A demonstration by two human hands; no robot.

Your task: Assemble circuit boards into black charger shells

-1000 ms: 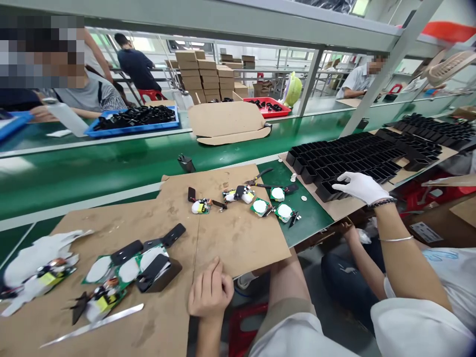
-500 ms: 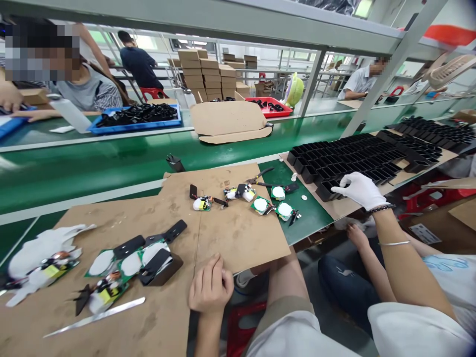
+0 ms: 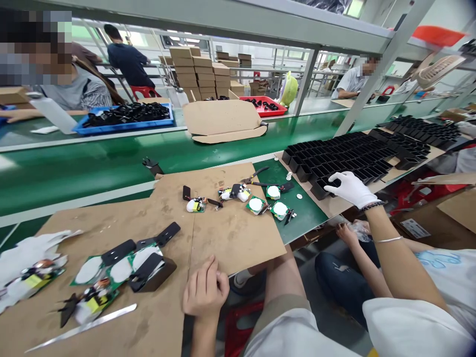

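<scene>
My left hand [image 3: 206, 293], bare, rests at the near edge of the cardboard sheet [image 3: 238, 238]. Its fingers are loosely curled, and nothing shows in them. My right hand [image 3: 349, 189], in a white glove, is over the near corner of rows of black plastic cases [image 3: 334, 158]. Thumb and forefinger are parted beside the nearest case [image 3: 319, 189], with nothing seen between them. Left of my left hand, a black case [image 3: 158, 277] lies beside circuit boards with white round pads [image 3: 121, 270]. Metal tweezers [image 3: 84, 327] lie in front of them.
More boards [image 3: 256, 204] and a pair of pliers [image 3: 256, 174] lie toward the back right of the cardboard. A crumpled white glove [image 3: 22, 253] lies at left. A co-worker's hands [image 3: 349, 233] are under the table edge. Beyond runs a green belt [image 3: 122, 153].
The view has turned slightly right, so most things sit further left. My right thumb and forefinger look a little further apart. My left hand stays on the cardboard edge.
</scene>
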